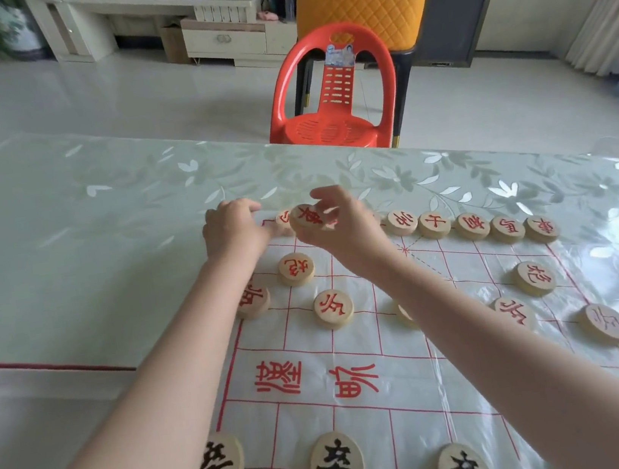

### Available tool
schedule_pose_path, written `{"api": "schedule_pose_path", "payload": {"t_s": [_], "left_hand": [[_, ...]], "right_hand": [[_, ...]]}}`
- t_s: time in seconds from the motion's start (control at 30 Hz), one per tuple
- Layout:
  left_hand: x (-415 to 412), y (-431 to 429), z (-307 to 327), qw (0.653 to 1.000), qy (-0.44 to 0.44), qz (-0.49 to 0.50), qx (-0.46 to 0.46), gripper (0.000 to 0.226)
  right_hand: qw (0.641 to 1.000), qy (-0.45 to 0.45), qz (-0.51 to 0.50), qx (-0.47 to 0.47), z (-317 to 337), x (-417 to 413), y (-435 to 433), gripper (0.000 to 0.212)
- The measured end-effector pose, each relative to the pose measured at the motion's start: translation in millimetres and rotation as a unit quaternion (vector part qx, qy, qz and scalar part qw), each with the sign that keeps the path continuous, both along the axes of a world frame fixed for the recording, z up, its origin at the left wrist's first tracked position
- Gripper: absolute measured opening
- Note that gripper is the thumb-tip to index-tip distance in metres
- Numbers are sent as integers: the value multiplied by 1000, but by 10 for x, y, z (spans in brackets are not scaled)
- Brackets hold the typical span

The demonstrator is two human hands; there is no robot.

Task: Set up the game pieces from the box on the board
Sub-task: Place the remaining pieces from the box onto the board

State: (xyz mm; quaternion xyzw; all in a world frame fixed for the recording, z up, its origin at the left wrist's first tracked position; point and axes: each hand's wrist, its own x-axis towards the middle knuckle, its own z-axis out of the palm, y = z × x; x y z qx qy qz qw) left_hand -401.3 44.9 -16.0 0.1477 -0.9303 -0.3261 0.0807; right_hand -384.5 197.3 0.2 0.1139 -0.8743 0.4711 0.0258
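Right hand [340, 226] is pinching a red-marked piece [309, 216] over the board [403, 400] at its far-left corner, crowding the left hand [232, 233] (grip unclear) and risking knocking the corner piece [282, 218] askew.

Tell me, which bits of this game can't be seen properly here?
Head view only:
- Far row: left end hidden behind the left hand and right hand.
- One piece: mostly under the right forearm.
- Nearest black piece: cut by the bottom edge.
- Box: cut by the left edge.

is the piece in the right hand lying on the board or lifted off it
Lifted: the right hand pinches the red-lettered piece, tilted, above the board.
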Motion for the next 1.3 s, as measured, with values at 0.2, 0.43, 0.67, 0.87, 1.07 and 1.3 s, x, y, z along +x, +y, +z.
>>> {"api": "schedule_pose_path", "payload": {"t_s": [0.2,0.43,0.67,0.87,1.07,1.3], "left_hand": [[224,-331,-3,999,22,40,16,32],[265,-370,-68,999,39,22,8,35],[212,-181,-84,990,33,-89,-101,48],[141,-133,-163,973,7,-176,-148,49],[172,-103,-163,978,25,-178,-104,45],[136,-85,-225,976,45,-175,-125,44]], "right_hand": [[990,25,-4,139,-136,-464,-588,53],[974,26,-7,224,-279,-534,-689,46],[971,52,-20,234,-255,-416,-274,39],[941,122,1,315,-312,-408,-250,30],[926,154,-15,344,-339,-399,-216,31],[932,126,-11,340,-392,-315,-187,36]]}}
